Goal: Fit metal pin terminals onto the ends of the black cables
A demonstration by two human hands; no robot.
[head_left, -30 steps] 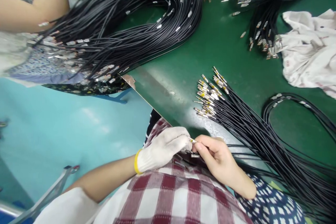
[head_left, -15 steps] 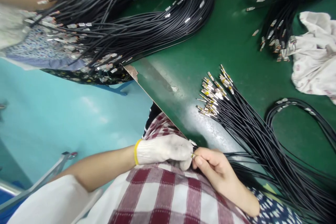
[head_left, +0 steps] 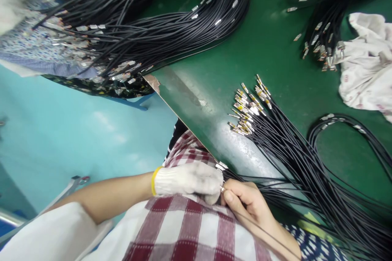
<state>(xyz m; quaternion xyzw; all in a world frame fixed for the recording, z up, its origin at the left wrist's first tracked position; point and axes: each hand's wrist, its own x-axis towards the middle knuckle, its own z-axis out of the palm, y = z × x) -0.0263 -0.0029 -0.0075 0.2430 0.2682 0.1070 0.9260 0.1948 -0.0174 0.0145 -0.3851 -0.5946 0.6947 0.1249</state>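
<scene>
The green table (head_left: 196,114) is stretching ahead of both hands and off to their right. Far ahead of the left hand, the biggest mass of black cables (head_left: 183,40) is looping across it. A nearer cable bundle (head_left: 294,147) is lying closer to the right hand, its metal ends fanning out ahead of that hand and its length running back past the hand's right side. Well ahead and to the right of the right hand, a crumpled white cloth (head_left: 364,65) is resting.

The left hand (head_left: 191,179), gloved, is coming in from the left with knuckles up and fingers curling in; its palm is hidden, so whether it is gripping anything I cannot tell. The right hand (head_left: 248,202), bare, is angling in from the lower right, thumb and forefinger narrowing to a pinch on a small metal terminal (head_left: 222,189). This terminal is sitting between the two hands, at the right fingertips and just beside the glove; its long axis is showing too small to judge. A few silver ends (head_left: 221,166) are lying just ahead of the gloved fingertips, by the table edge.
</scene>
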